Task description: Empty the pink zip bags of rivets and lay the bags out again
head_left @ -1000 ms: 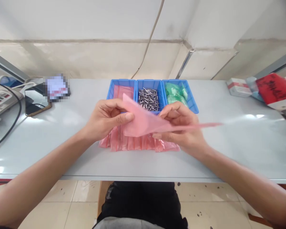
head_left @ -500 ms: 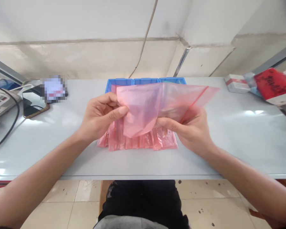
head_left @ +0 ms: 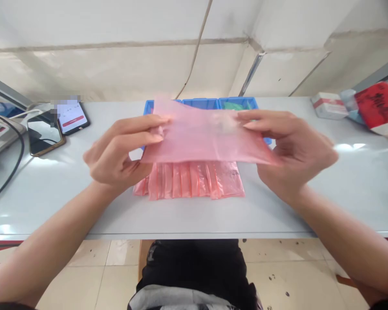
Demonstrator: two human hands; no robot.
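A pink translucent zip bag is stretched out level between my two hands above the table. My left hand pinches its left end between thumb and fingers. At the other end, my right hand grips the bag the same way. Something pale shows through the plastic near the right fingers, too blurred to name. Below the held bag, several pink zip bags lie overlapping in a row on the table. Behind it stand blue bins, largely hidden by the bag; the right one has something green inside.
Two phones lie at the left beside a power strip and cables. At the far right are a small white-and-red box and a red package. The table's front edge runs just before my lap.
My hands have moved apart and turned, spreading the bag, which was folded over in the middle, out flat. My right hand has shifted right and up, exposing more of the row beneath.
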